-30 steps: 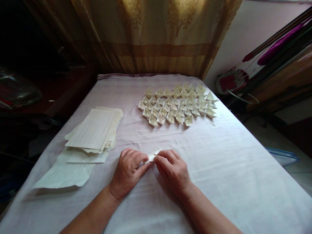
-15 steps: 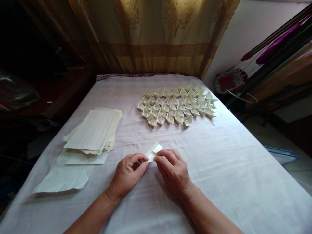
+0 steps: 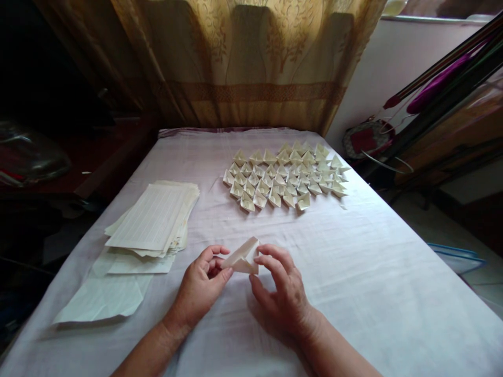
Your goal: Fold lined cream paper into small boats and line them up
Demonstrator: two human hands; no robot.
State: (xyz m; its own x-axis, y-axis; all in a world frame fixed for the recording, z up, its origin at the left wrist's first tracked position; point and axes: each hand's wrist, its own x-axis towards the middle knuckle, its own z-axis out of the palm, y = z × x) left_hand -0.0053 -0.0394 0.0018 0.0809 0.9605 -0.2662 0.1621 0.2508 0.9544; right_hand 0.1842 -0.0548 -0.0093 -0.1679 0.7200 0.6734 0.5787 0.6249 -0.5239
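A small piece of folded paper (image 3: 244, 257), creased with its flaps partly standing up, is held just above the cloth near the middle. My left hand (image 3: 203, 278) pinches its left corner between thumb and fingers. At the paper's right edge is my right hand (image 3: 283, 285), its thumb apart from the curved fingers and the fingertips at or touching the edge. Beyond my hands, several folded paper boats (image 3: 279, 180) stand in close rows.
A stack of lined paper sheets (image 3: 151, 217) lies on the left, with a loose pale sheet (image 3: 106, 293) partly under it. A pale cloth (image 3: 346, 293) covers the table. Behind it hangs a gold curtain (image 3: 243, 57). A bag (image 3: 367, 137) is beyond the right edge.
The folded paper has turned and shows a wider, more opened shape. My right hand's fingers have spread from their pinch. The view has tilted up slightly.
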